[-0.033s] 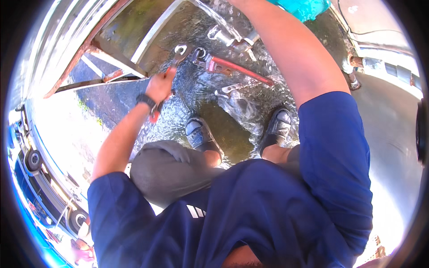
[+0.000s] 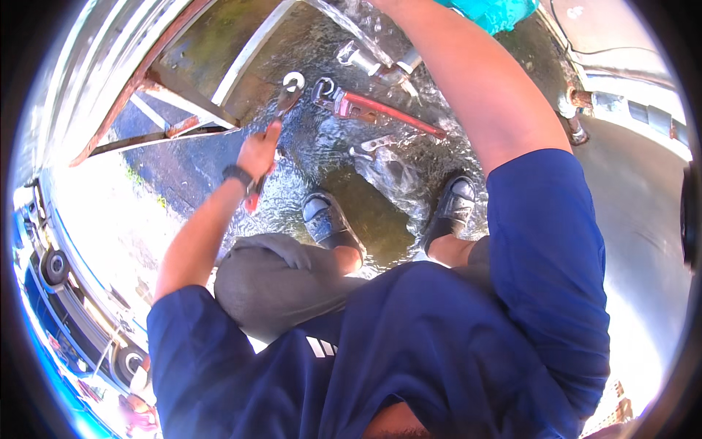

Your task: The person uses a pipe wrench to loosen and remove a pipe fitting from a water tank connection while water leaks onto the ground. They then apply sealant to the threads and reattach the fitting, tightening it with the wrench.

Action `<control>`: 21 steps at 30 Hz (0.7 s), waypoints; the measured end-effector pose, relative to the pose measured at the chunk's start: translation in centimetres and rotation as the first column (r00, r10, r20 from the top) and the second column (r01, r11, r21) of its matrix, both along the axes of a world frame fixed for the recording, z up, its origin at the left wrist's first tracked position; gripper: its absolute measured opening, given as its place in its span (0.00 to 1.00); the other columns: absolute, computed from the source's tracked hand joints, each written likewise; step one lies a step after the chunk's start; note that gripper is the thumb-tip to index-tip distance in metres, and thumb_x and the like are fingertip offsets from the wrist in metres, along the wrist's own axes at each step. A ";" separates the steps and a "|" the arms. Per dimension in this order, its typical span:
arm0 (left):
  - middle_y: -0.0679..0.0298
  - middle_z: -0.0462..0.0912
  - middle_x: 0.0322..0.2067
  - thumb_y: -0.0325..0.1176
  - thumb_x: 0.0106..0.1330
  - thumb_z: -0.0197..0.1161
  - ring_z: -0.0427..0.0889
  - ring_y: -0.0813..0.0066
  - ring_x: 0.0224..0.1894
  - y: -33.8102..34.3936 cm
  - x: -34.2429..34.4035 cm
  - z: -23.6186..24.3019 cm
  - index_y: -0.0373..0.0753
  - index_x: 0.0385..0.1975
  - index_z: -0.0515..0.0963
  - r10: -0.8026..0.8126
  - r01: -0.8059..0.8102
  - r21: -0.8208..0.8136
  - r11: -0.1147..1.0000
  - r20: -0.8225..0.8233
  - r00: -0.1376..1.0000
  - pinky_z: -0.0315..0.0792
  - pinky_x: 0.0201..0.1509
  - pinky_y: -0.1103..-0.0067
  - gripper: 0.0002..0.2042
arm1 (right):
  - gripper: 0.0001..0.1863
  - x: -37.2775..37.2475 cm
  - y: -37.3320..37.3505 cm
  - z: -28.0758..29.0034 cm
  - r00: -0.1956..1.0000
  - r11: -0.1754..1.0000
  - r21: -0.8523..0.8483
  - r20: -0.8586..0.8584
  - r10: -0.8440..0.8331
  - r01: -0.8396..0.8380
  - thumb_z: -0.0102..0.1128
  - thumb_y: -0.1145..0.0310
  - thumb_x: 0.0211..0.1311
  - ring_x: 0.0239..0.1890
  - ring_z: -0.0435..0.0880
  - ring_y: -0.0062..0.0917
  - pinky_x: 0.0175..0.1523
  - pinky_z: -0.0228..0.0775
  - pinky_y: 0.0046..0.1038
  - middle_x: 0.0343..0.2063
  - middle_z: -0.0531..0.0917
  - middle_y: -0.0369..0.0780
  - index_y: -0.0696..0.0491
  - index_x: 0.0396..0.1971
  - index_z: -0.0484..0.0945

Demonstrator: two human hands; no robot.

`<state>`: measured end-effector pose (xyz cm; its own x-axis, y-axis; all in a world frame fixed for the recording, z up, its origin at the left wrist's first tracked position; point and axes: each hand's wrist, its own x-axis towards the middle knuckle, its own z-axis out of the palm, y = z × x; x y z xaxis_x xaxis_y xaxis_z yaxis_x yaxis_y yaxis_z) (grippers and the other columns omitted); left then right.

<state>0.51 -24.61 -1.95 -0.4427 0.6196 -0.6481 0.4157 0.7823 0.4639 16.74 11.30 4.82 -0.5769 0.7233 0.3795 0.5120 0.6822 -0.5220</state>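
Here, left hand (image 2: 257,155) wrapped tight round wrench (image 2: 282,107), its head above wet ground (image 2: 373,212), near metal frame (image 2: 256,50). Right hand past top edge; cannot tell its fingers. Water ripples round my sandals (image 2: 327,219). Pipe wrench (image 2: 395,117) lies ahead. Ridged wall (image 2: 80,88) left, pipe (image 2: 608,104) right.

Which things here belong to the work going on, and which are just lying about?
Likely part of the work:
wrench, held in the left hand
pipe wrench, lying nearby

Probably just around:
teal object, top edge
wheel, far left

The right hand is out of view.
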 end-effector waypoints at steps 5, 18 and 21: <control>0.48 0.82 0.27 0.54 0.72 0.52 0.85 0.52 0.34 -6.6 -1.7 -5.6 0.36 0.33 0.78 -0.434 0.392 -0.260 0.883 -0.130 0.892 0.77 0.40 0.61 0.23 | 0.25 0.4 0.1 -0.7 0.977 0.999 0.026 0.210 -0.038 0.033 0.62 0.47 0.60 0.30 0.85 0.49 0.40 0.79 0.45 0.24 0.83 0.53 0.57 0.22 0.84; 0.51 0.79 0.49 0.45 0.61 0.74 0.81 0.67 0.44 28.1 5.5 7.0 0.24 0.58 0.66 0.225 -0.478 0.567 0.670 0.459 0.859 0.79 0.45 0.73 0.36 | 0.16 0.7 -0.9 -1.3 0.989 0.989 -0.025 0.005 -0.145 0.145 0.62 0.58 0.55 0.34 0.84 0.50 0.42 0.78 0.47 0.31 0.83 0.54 0.58 0.29 0.81; 0.49 0.82 0.47 0.43 0.59 0.76 0.82 0.64 0.44 32.4 5.9 5.4 0.22 0.53 0.71 0.218 -0.478 0.651 0.589 0.442 0.870 0.79 0.46 0.71 0.33 | 0.11 1.1 -0.4 -2.2 0.996 0.992 0.099 -0.049 -0.074 0.079 0.61 0.66 0.52 0.34 0.84 0.49 0.41 0.78 0.45 0.32 0.81 0.54 0.59 0.30 0.81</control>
